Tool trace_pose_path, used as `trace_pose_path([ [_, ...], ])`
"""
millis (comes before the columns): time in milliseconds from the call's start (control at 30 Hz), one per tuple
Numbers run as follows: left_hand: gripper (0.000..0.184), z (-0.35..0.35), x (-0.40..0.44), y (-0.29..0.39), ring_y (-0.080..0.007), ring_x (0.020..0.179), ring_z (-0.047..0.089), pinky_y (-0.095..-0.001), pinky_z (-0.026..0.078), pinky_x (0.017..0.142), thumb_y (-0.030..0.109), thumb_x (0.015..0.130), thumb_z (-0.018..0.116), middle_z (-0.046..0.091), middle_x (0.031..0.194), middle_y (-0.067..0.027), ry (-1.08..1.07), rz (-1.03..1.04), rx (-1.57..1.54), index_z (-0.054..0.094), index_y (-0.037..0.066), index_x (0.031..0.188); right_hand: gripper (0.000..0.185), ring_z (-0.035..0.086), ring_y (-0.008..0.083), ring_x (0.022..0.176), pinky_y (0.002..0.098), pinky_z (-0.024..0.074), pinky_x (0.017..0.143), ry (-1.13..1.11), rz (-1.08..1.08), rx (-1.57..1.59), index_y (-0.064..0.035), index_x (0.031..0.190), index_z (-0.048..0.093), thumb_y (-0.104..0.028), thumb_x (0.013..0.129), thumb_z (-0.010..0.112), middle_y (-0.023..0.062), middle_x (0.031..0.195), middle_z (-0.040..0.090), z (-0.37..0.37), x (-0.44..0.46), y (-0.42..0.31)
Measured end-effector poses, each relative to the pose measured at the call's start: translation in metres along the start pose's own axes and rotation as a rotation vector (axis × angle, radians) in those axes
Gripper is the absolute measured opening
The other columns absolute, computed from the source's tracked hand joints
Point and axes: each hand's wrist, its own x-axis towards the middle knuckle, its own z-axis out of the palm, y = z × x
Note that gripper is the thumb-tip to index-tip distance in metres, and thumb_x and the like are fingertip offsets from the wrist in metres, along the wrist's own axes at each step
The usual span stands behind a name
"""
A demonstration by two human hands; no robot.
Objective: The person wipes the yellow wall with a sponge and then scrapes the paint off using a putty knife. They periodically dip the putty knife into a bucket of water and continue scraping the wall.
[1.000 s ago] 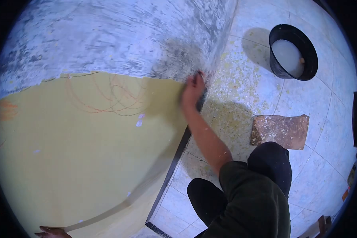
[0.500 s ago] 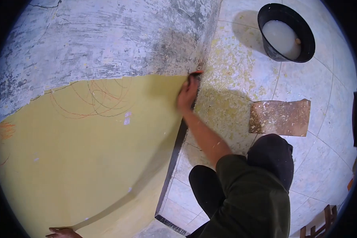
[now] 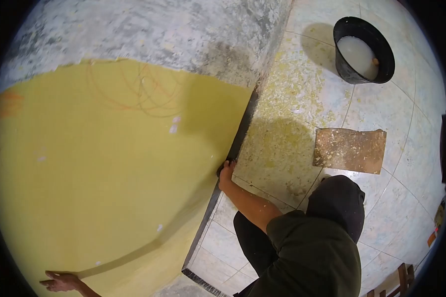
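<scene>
Here, dk tool [image 3: 220, 172] clamped in R fingers [image 3: 227, 166], part hidden, L fingers [image 3: 49, 282] spread.

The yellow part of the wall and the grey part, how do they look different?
The yellow part is mostly one even colour; the grey part is blotchy, with lighter and darker patches. The yellow part has orange marks; I see none on the grey part. The yellow part fills more of the picture than the grey part. Both belong to one wall.

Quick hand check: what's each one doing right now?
Left hand: open, at the yellow wall.
Right hand: closed on a dark tool, mostly hidden.
</scene>
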Motion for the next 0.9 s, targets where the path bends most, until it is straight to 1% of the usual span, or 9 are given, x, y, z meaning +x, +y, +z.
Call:
trace_pose_path([
  [133, 0.097, -0.009, 0.003, 0.008, -0.0479, 0.147, 0.026, -0.0665, 0.038, 0.105, 0.081, 0.093, 0.025, 0.029, 0.155, -0.0352, -0.035, -0.002, -0.001, 0.023, 0.012, 0.161, 0.061, 0.037, 0.0282, 0.142, 0.0401, 0.0289, 0.117, 0.031, 0.363, 0.259, -0.0022, 0.155, 0.033, -0.038, 0.106, 0.044, 0.0132, 0.159, 0.035, 0.017, 0.032, -0.097],
  [233, 0.099, -0.008, 0.001, 0.011, -0.0468, 0.146, 0.029, -0.0714, 0.041, 0.098, 0.084, 0.091, 0.024, 0.033, 0.154, -0.0345, 0.012, 0.051, 0.004, 0.027, 0.012, 0.159, 0.054, 0.056, 0.0313, 0.122, 0.0390, 0.0434, 0.103, 0.021, -0.141, 0.605, 0.0019, 0.141, 0.053, -0.037, 0.104, 0.048, 0.0233, 0.138, 0.056, 0.036, 0.052, -0.232],
  [367, 0.101, -0.008, -0.004, 0.013, -0.0465, 0.142, 0.033, -0.0698, 0.040, 0.097, 0.086, 0.089, 0.026, 0.039, 0.149, -0.0343, 0.033, 0.127, -0.029, 0.032, 0.011, 0.157, 0.048, 0.053, 0.0217, 0.106, 0.0310, 0.0407, 0.094, -0.374, -0.544, 0.654, 0.0074, 0.133, 0.056, -0.030, 0.102, 0.057, 0.0134, 0.121, 0.054, 0.057, 0.031, -0.421],
  [433, 0.097, -0.009, -0.007, 0.021, -0.0466, 0.141, 0.034, -0.0673, 0.039, 0.099, 0.085, 0.089, 0.031, 0.040, 0.149, -0.0323, 0.064, 0.097, -0.042, 0.035, 0.016, 0.157, 0.054, 0.050, 0.0154, 0.096, 0.0290, 0.0424, 0.092, -0.309, -1.054, 0.330, 0.0020, 0.141, 0.052, -0.028, 0.099, 0.064, 0.0055, 0.113, 0.057, 0.070, 0.001, -0.461],
  [533, 0.095, 0.004, -0.018, 0.018, -0.0463, 0.143, 0.033, -0.0712, 0.035, 0.100, 0.087, 0.088, 0.031, 0.037, 0.153, -0.0299, 0.040, 0.049, -0.025, 0.032, 0.022, 0.158, 0.070, 0.050, 0.0312, 0.114, 0.0374, 0.0382, 0.105, -0.159, -1.320, 0.127, 0.0003, 0.150, 0.042, -0.025, 0.092, 0.071, 0.0255, 0.144, 0.039, 0.079, -0.102, -0.410],
  [567, 0.095, 0.007, -0.019, 0.019, -0.0455, 0.145, 0.031, -0.0727, 0.034, 0.101, 0.087, 0.088, 0.030, 0.036, 0.154, -0.0281, 0.111, 0.100, 0.010, 0.029, 0.026, 0.159, 0.079, 0.023, 0.0516, 0.144, 0.0581, 0.0202, 0.118, -0.203, -1.271, 0.077, -0.0035, 0.154, 0.036, -0.039, 0.091, 0.068, 0.0333, 0.158, 0.021, 0.074, -0.145, -0.378],
  [667, 0.090, -0.027, -0.023, 0.056, -0.0458, 0.149, 0.023, -0.0754, 0.026, 0.107, 0.082, 0.087, 0.043, 0.026, 0.161, -0.0253, 0.184, 0.052, -0.183, 0.029, 0.030, 0.159, 0.078, 0.005, 0.0511, 0.151, 0.0642, 0.0097, 0.119, -0.586, -1.438, -0.040, -0.0005, 0.151, 0.041, -0.046, 0.092, 0.063, 0.0273, 0.164, 0.012, 0.034, -0.242, -0.261],
  [767, 0.089, -0.043, -0.029, 0.064, -0.0444, 0.152, 0.017, -0.0747, 0.021, 0.111, 0.075, 0.088, 0.051, 0.016, 0.166, -0.0217, 0.124, -0.015, -0.244, 0.023, 0.033, 0.161, 0.051, 0.039, 0.0392, 0.137, 0.0635, 0.0314, 0.112, -0.979, -2.081, -0.396, -0.0207, 0.130, 0.065, -0.032, 0.082, 0.076, 0.0152, 0.155, 0.038, 0.001, -0.249, -0.215],
  [900, 0.090, -0.063, -0.033, 0.061, -0.0433, 0.155, 0.005, -0.0724, 0.011, 0.115, 0.070, 0.085, 0.057, 0.006, 0.169, -0.0199, -0.071, -0.121, -0.348, 0.026, 0.032, 0.161, 0.033, 0.045, 0.0328, 0.139, 0.0589, 0.0352, 0.111, -1.229, -2.645, -0.531, -0.0266, 0.117, 0.068, -0.022, 0.084, 0.072, 0.0106, 0.150, 0.048, 0.025, -0.196, -0.286],
])
